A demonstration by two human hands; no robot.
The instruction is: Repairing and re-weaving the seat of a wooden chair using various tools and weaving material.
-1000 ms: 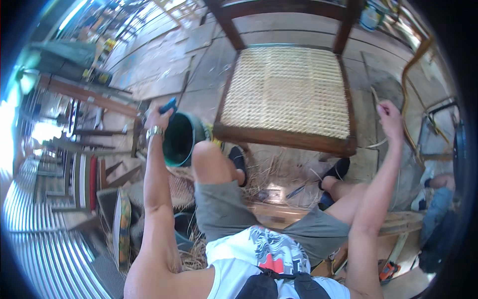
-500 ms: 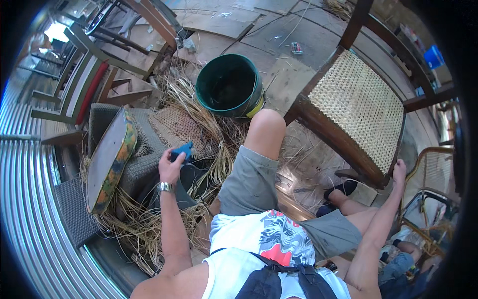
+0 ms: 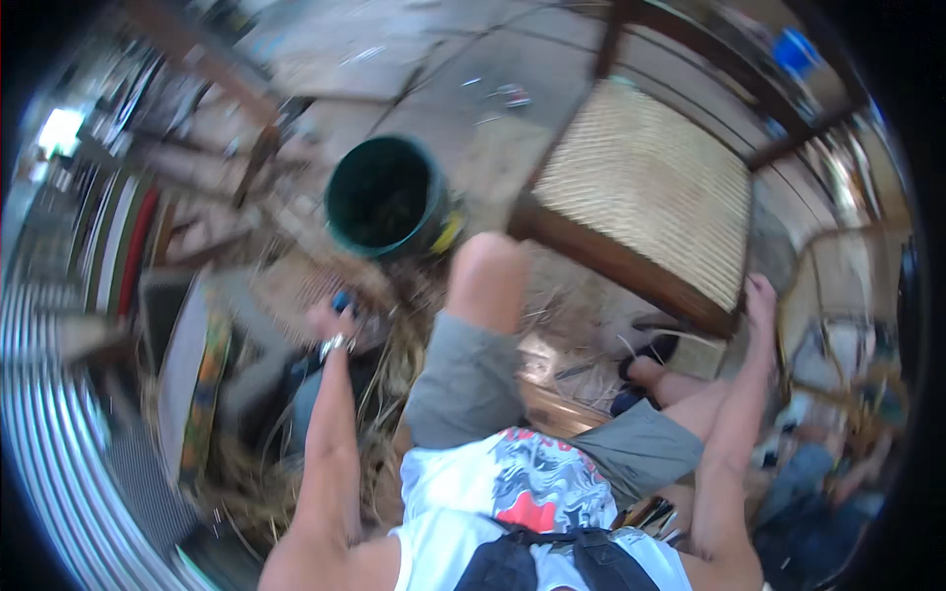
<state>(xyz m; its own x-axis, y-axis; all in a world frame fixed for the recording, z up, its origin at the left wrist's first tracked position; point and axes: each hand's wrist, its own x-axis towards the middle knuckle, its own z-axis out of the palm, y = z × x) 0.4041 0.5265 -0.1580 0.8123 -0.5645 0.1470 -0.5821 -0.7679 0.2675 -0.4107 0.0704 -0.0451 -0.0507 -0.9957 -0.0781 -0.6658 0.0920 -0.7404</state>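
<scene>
My left hand, smeared by motion, is closed round a small blue object whose kind I cannot make out. It is above a piece of woven cane and a bundle of long loose cane strands. To the right a dark brown wooden chair stands with a pale woven cane seat. Its near right corner is in my right hand, with the fingers closed along the seat's edge. My bent knee is close to the chair's left corner.
A dark green bucket stands left of the chair. A cushion with a patterned edge leans at the left beside corrugated metal. Cane scraps litter the floor. Another chair frame and a person in blue are at the right.
The whole view has shifted, so the bucket and chair appear further left. My left hand still holds the blue object, and my right hand stays at the chair's corner.
</scene>
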